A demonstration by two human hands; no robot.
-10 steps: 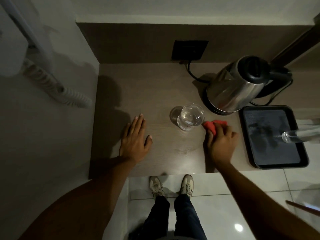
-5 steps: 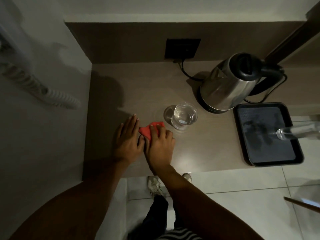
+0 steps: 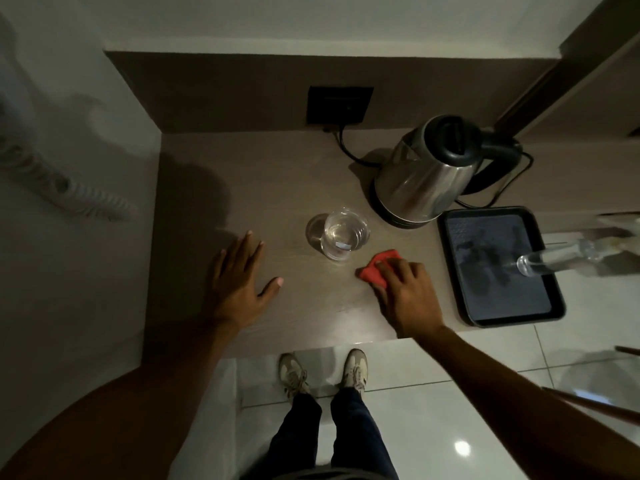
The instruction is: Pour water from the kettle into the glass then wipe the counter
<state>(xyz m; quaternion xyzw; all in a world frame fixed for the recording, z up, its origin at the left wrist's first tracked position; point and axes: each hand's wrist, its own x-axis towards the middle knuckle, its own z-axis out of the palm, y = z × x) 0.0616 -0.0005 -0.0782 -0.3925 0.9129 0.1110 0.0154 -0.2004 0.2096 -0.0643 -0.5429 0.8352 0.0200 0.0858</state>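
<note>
The person stands at a brown counter (image 3: 194,188) and is at the wiping part of the task. The glass (image 3: 344,239) stands upright near the middle of the counter and already holds clear water, so the pouring seems to be finished. The kettle (image 3: 424,174) is back on its base at the rear right, with its cord going to the wall socket (image 3: 339,105); there it is out of the way of the wiping.

The right hand (image 3: 407,296) lies palm down on a small red cloth (image 3: 374,273). The fingers are bent and press the cloth flat to the counter; they do not close around it. Only the left part of the cloth shows from under the fingers. It is just in front of the glass and to its right, near it but not touching. Pressing from above probably makes the cloth take up any drops.

The left hand (image 3: 240,282) is open and holds nothing. It lies flat on the counter, left of the glass, with the fingers together and the thumb spread, most likely to steady the body.

At the right end lies a dark tray (image 3: 554,308), and a clear bottle (image 3: 554,258) rises above it. The glass is close to the wiping path, so a careless stroke could knock it.
</note>
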